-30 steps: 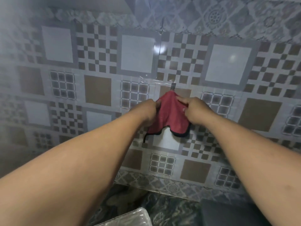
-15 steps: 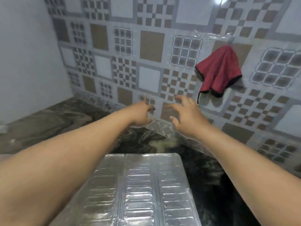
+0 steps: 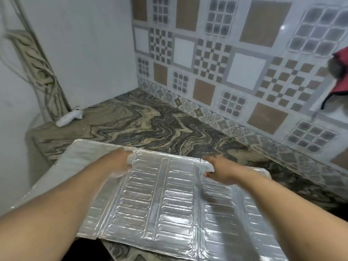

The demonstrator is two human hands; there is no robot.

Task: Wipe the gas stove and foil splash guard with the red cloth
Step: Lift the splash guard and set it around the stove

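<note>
Head view, risk: the thin embossed silver foil splash guard (image 3: 169,200) looks flimsy and creased along its folds; I judge that a hard pull from either hand could buckle or tear a panel, or drag the whole sheet off the near edge of the counter.
Head view, cause: both hands grip only the far rim, so the wide sheet has no support in its middle and near panels.
Head view, second risk: the red cloth with dark trim (image 3: 339,80) hangs on the patterned tile wall (image 3: 207,59) at the right edge of the frame, well apart from both hands; wiping cannot go on without it.
Left hand (image 3: 120,162): fingers curled closed over the far edge of the foil guard, near its left fold; the fingertips are blurred.
Right hand (image 3: 220,168): fingers hooked closed over the same far edge, near the right fold, thumb on the upper face.
Foil guard position: lying tilted, nearly flat, on the near part of the swirl-patterned stone counter (image 3: 150,121), its side panels spread left and right.
Gas stove: not visible; possibly hidden under the foil, I cannot tell.
Other item: a small white plastic object (image 3: 69,117) lies at the far left corner of the counter, clear of the hands.
</note>
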